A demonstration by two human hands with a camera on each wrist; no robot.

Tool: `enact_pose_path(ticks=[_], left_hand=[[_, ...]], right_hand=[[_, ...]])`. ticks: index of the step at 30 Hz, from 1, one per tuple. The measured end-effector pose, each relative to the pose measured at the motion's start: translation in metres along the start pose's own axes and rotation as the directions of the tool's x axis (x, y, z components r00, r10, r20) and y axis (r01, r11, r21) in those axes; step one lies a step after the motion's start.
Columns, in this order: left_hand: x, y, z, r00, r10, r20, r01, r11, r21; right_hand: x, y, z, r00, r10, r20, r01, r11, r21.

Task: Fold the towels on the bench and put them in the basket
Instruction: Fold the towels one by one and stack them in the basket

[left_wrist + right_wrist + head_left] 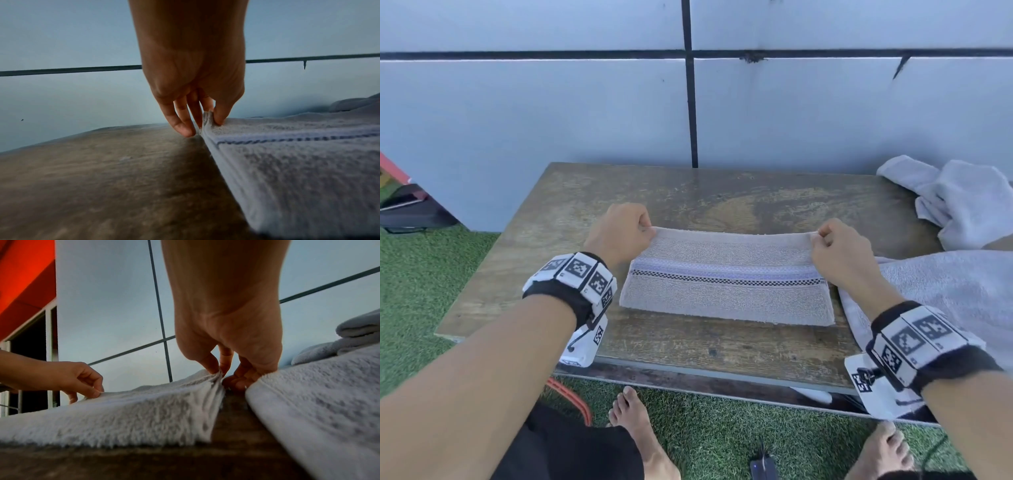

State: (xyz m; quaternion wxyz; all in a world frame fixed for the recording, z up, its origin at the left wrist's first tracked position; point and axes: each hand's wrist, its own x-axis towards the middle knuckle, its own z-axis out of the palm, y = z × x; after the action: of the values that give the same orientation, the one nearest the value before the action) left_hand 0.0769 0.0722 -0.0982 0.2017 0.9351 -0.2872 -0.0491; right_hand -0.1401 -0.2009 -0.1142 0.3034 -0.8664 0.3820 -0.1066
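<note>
A beige towel (726, 298) with a lilac band and a black checked stripe lies folded into a long strip on the wooden bench (551, 219). My left hand (619, 231) pinches its far left corner, thumb on top, in the left wrist view too (207, 116). At the far right corner my right hand (832, 246) pinches the towel edge (218, 374). Both corners are lifted slightly off the bench. The left hand (90, 386) also shows in the right wrist view. No basket can be identified for certain.
A second pale towel (945, 291) lies spread at the bench's right, close to my right wrist. A crumpled pale towel (959, 202) sits at the back right. A grey panelled wall (585, 113) stands behind. An orange rim (571, 397) shows below the bench on artificial grass.
</note>
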Motion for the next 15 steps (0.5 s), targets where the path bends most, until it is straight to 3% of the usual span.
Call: enact_pose_path(ticks=[7,15], left_hand=[[-0.0009,-0.0027,0.0092,1.0,-0.013,-0.026,0.012,0.999,-0.046],[-0.0087,0.0049,0.0073,0.999,-0.052,-0.005,0.052,0.999,0.004]], right_hand=[[0.001,0.002,0.008,0.997,-0.069,-0.018,0.065,0.984,-0.168],[0.0007,0.0009,0.0022,0.985,-0.154,0.071,0.167,0.957,-0.238]])
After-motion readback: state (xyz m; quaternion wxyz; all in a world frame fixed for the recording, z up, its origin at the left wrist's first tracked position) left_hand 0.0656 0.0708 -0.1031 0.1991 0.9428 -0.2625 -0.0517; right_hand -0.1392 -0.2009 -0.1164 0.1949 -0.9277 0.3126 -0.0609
